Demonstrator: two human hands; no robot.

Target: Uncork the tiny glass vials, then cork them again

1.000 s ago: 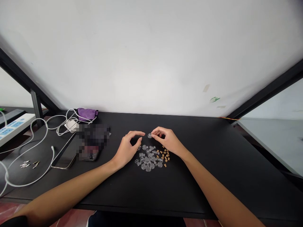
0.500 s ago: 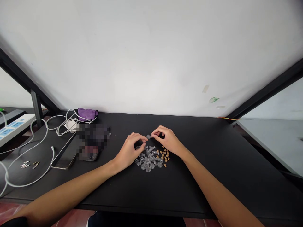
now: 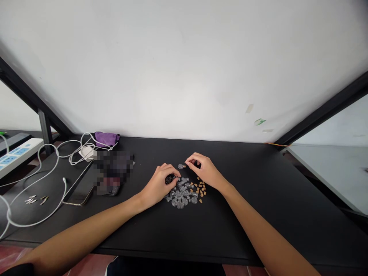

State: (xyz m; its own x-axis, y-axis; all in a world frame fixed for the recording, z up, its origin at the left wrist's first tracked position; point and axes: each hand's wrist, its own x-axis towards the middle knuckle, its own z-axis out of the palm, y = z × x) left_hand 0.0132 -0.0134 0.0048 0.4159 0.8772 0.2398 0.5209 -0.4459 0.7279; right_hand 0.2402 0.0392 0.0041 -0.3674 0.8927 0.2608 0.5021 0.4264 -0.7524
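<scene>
A small clear glass bottle with a cork in its neck lies on the black table, apart from the pile. My right hand is just right of its cork, thumb and fingers slightly apart and holding nothing. My left hand is at the upper left of a pile of small glass bottles, its thumb and fingertips closed around a small glass bottle that is partly hidden. Several loose corks lie right of the pile, below my right hand.
To the left are a phone, a tangled white cable, a white charger, a purple cloth and small metal pieces. A power strip is at the far left. A white wall stands behind the table.
My right hand has let go of the corked bottle and moved slightly right. My left hand has moved down from beside that bottle to the pile and closed its fingertips there.
</scene>
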